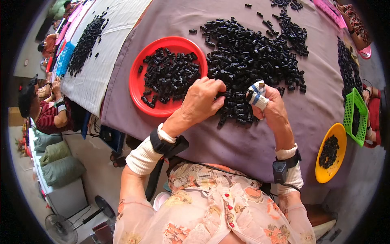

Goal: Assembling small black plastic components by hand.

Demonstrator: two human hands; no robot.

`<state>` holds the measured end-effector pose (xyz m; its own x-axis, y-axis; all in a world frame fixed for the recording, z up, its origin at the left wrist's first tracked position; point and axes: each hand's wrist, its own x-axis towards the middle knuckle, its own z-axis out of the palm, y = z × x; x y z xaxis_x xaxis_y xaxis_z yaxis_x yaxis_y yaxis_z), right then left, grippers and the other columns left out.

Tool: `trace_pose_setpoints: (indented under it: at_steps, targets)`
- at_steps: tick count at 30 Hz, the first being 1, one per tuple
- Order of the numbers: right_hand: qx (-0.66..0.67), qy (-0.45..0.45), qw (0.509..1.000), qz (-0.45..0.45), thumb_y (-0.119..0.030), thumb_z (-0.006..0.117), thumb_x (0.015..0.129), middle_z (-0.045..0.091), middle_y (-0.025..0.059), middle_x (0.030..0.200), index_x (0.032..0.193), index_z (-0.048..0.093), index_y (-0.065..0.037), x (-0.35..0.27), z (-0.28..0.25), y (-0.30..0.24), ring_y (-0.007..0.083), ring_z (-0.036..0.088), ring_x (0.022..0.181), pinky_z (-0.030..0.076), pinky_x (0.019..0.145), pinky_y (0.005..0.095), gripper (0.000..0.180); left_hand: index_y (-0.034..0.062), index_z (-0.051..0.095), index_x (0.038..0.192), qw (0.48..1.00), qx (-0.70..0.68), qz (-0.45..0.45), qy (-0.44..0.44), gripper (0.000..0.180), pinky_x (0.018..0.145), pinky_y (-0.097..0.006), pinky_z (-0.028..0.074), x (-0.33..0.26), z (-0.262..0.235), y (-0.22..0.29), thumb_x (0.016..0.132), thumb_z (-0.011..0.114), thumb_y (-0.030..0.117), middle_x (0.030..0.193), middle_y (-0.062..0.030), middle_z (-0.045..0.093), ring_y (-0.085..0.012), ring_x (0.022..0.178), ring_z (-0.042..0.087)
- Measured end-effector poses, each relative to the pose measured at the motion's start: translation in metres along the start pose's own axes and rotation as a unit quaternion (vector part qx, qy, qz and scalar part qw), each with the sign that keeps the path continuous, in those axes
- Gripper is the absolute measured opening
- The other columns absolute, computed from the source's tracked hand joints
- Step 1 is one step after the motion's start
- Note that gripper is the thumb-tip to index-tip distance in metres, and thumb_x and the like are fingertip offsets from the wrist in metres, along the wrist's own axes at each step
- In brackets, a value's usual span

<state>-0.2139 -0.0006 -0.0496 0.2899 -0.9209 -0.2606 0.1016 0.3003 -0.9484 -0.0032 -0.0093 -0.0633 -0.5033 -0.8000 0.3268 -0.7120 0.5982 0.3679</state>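
Observation:
A large heap of small black cylindrical plastic parts [252, 53] lies on the purple-grey tablecloth. My left hand [201, 99] is over the heap's near left edge, beside the red round tray [136, 87]. Its thumb and fingers are pinched together; a dark bit shows between them, too small to make out. More of the black parts [170, 75] fill the middle of the tray. Over the heap's near right side, my right hand [274, 107] has its fingers closed, some wrapped in white cloth with blue stripes [258, 95]. Whatever it grips blends into the black parts behind.
A yellow plate [337, 140] with small black bits stands at the right table edge, next to a green basket [355, 118]. Co-workers sit at both sides. On the left, another black pile [87, 44] lies on a white cloth near a blue basket [65, 59].

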Motion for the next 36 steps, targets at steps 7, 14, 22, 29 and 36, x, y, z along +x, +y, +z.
trace_pose_setpoints:
  at_steps: [7, 14, 22, 29, 36]
  targets:
    - [-0.070, -0.020, 0.997, -0.019, -0.006, 0.057, 0.077, 0.047, -0.0066, 0.057, 0.081, 0.058, -0.007, 0.003, 0.009, -0.004, 0.0009, 0.039, 0.046, 0.029, 0.040, 0.0179, 0.005, 0.0013, 0.061, 0.092, 0.921, -0.369, -0.120, -0.022, 0.020, 0.065, -0.019, 0.047, 0.010, -0.030, 0.021, 0.073, 0.064, -0.005, 0.081, -0.0015, 0.060, -0.0055, 0.072, 0.056]
    - [-0.092, -0.038, 0.993, -0.071, -0.007, 0.064, 0.075, 0.050, -0.0084, 0.066, 0.082, 0.060, -0.006, -0.004, 0.019, -0.018, 0.0005, 0.040, 0.059, 0.035, 0.051, 0.0181, 0.009, 0.0001, 0.058, 0.097, 0.721, -0.654, -0.228, 0.007, 0.019, 0.068, -0.021, 0.049, 0.008, -0.030, 0.022, 0.079, 0.063, 0.002, 0.080, -0.0038, 0.061, -0.0093, 0.072, 0.059]
    - [-0.107, -0.035, 0.990, -0.081, -0.012, 0.070, 0.072, 0.049, -0.0066, 0.067, 0.084, 0.057, -0.005, -0.005, 0.023, -0.024, 0.0021, 0.039, 0.059, 0.035, 0.051, 0.0193, 0.019, 0.0007, 0.055, 0.103, 0.558, -0.795, -0.236, 0.005, 0.019, 0.070, -0.029, 0.052, 0.003, -0.027, 0.019, 0.085, 0.056, 0.007, 0.087, -0.0065, 0.060, -0.0142, 0.077, 0.060]
    - [-0.210, -0.079, 0.965, -0.135, -0.027, 0.074, 0.067, 0.053, 0.0012, 0.062, 0.082, 0.057, -0.003, -0.003, 0.025, -0.025, 0.0081, 0.043, 0.056, 0.039, 0.051, 0.0263, 0.033, 0.0001, 0.055, 0.108, 0.497, -0.843, -0.205, -0.011, 0.023, 0.076, -0.031, 0.051, 0.000, -0.027, 0.019, 0.085, 0.056, 0.007, 0.091, -0.0095, 0.061, -0.0151, 0.084, 0.061]
    - [-0.247, -0.097, 0.955, -0.129, -0.030, 0.074, 0.066, 0.052, 0.0049, 0.060, 0.081, 0.056, -0.002, -0.002, 0.026, -0.037, 0.0107, 0.044, 0.054, 0.039, 0.050, 0.0282, 0.037, -0.0006, 0.056, 0.106, 0.518, -0.832, -0.197, -0.014, 0.023, 0.079, -0.031, 0.050, 0.000, -0.029, 0.021, 0.085, 0.057, 0.008, 0.093, -0.0094, 0.063, -0.0148, 0.085, 0.062]
